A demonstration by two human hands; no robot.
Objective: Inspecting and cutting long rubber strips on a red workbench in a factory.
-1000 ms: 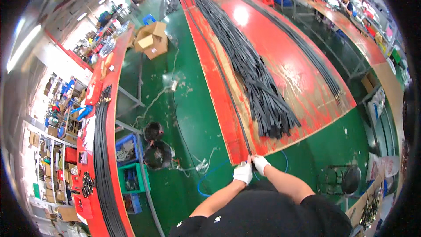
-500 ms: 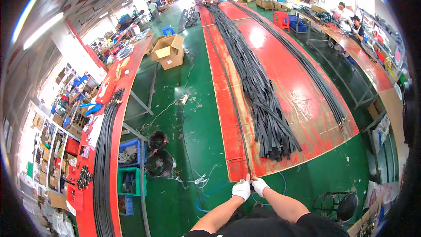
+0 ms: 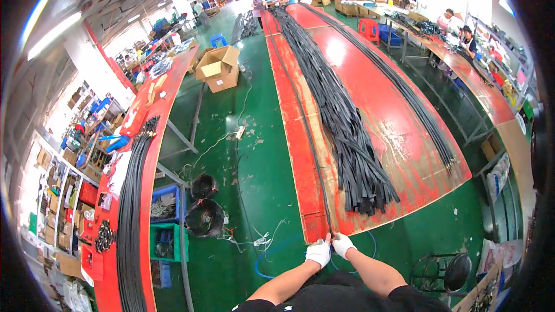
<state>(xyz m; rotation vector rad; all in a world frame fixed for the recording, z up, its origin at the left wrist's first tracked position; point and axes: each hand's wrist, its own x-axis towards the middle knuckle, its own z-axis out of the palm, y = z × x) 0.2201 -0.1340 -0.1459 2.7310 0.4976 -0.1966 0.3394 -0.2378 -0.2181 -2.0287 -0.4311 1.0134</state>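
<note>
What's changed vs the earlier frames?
Mainly the viewpoint: the head camera has tipped up, so the scene sits lower and more of the far end shows. No visible change of grip.

Stayed: left hand and right hand together at the near end of the thin black cord; black strap bundle; cardboard box.

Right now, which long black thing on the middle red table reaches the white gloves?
The single black strand along the table's left edge: it runs to the left hand and right hand; the wide middle pile and narrow right bundle stop short.
</note>
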